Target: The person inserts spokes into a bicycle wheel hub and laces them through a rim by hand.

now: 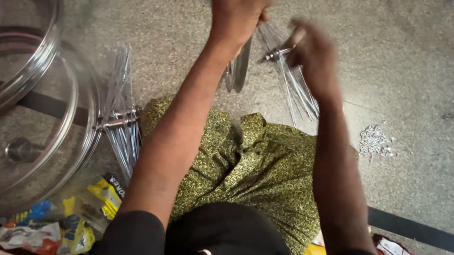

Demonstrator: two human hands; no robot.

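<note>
A shiny metal rim [239, 61] was gripped in the clenched left hand [238, 12] at the far middle of the scene, held upright above the lap. Just to its right, the blurred right hand [314, 55] was closed on a hub [277, 53] with thin spokes [298, 93] fanning down from it. A second hub with spokes [120, 119] lay on the floor at the left, beside stacked rims [31, 67]. A small pile of nipples [374, 142] lay at the right.

The right hand [316, 58] is motion-blurred. The shiny steel wheel rim [240, 61] in the left hand [239, 13] is cut off at the top edge.
</note>
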